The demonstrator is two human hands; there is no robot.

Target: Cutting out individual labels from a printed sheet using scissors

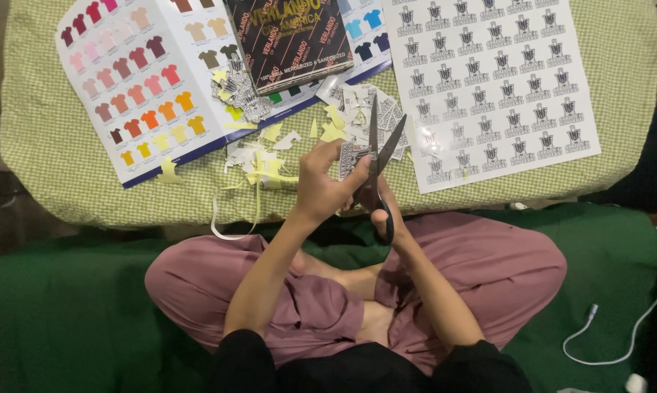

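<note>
Crossed legs in mauve trousers [488, 269] fill the near view, and just above them I see both hands at the near edge of the green checked board [52, 153] that carries everything. Left hand [321, 185] pinches a small printed cutout [352, 159] between thumb and fingertips, so that grip is closed on the paper. Right hand [387, 215] sits in the loops of the black scissors [378, 156], grip closed round the handles, blades parted and pointing toward the far edge, with the cutout at their crotch. I judge the cutout light, thin and floppy, easy to crease or tear, best held near its edge close to the cut line. Behind the blades lies a heap of paper scraps [270, 156], pale yellow and white. A sheet of repeated grey emblems [488, 80] covers the far right corner; a chart of coloured shirt shapes [136, 80] and a dark booklet [288, 40] lie far left. Right fingers are mostly hidden behind the handles, and the cutout's design is too small to make out.
</note>
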